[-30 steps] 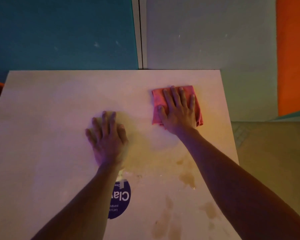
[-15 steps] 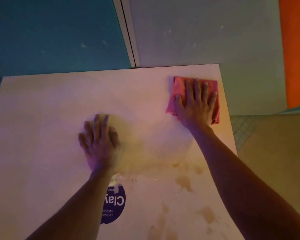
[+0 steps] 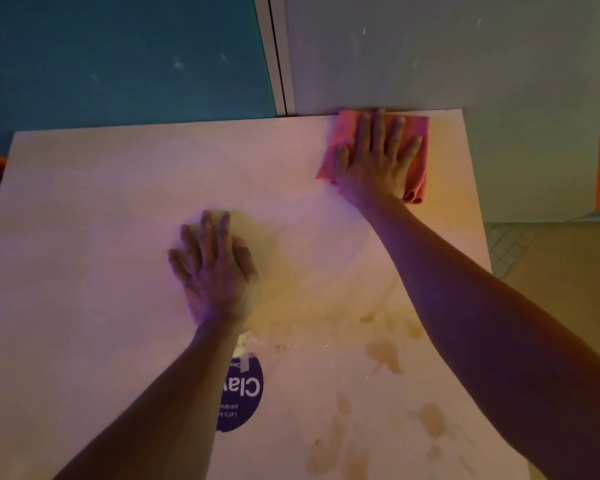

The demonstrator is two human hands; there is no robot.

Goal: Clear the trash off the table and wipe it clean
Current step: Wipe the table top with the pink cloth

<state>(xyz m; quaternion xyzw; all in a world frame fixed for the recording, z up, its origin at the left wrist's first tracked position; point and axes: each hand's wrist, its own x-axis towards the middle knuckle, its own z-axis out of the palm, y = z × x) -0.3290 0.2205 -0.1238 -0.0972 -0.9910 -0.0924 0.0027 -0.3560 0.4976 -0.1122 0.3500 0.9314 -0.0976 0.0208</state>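
Right hand [image 3: 378,164], fingers flat on the pink cloth [image 3: 414,161], has pushed it from mid-table [image 3: 84,202] to the far edge, left hand [image 3: 215,268] flat, empty, bracing; brown stains [image 3: 383,353] nearer remain unwiped.

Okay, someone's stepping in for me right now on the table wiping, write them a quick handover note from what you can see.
Right hand: flat, fingers straight, pressing the pink cloth at the table's far right corner.
Left hand: flat on the tabletop near the middle, holding nothing.
Done: no loose trash in view; the far part looks wiped.
Left: brownish stains on the near right side; small crumbs by the purple sticker.
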